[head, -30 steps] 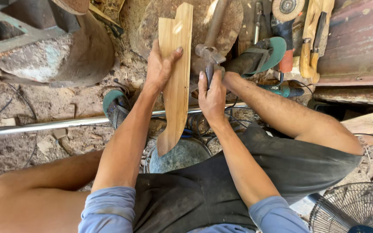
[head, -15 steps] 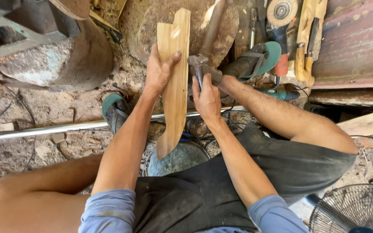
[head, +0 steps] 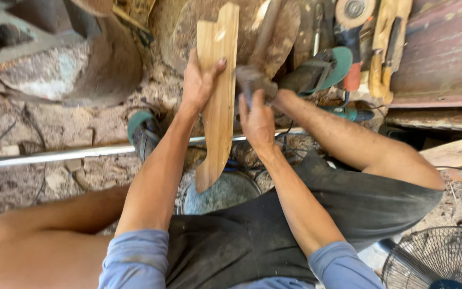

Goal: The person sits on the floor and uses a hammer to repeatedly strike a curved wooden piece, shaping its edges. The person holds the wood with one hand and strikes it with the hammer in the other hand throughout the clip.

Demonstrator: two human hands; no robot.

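Observation:
My left hand (head: 200,80) grips a long, pale wooden board (head: 217,107) with a notched top end and a curved, pointed lower end; it is held upright over my lap. My right hand (head: 256,119) is closed around the handle of a small grey metal hand tool (head: 252,80), whose head is pressed against the board's right edge just below the left thumb. The tool is blurred, so its exact kind is unclear.
A metal pipe (head: 54,155) lies across the rubble ground. A green sandal (head: 327,67) is on my right foot; power tools and saws (head: 370,48) lie beyond. A round wood stump (head: 274,27), a fan grille (head: 439,257) and a metal bowl (head: 225,190) are close by.
The right hand and tool have slid slightly down and left along the board's edge. The board and left hand stay almost still.

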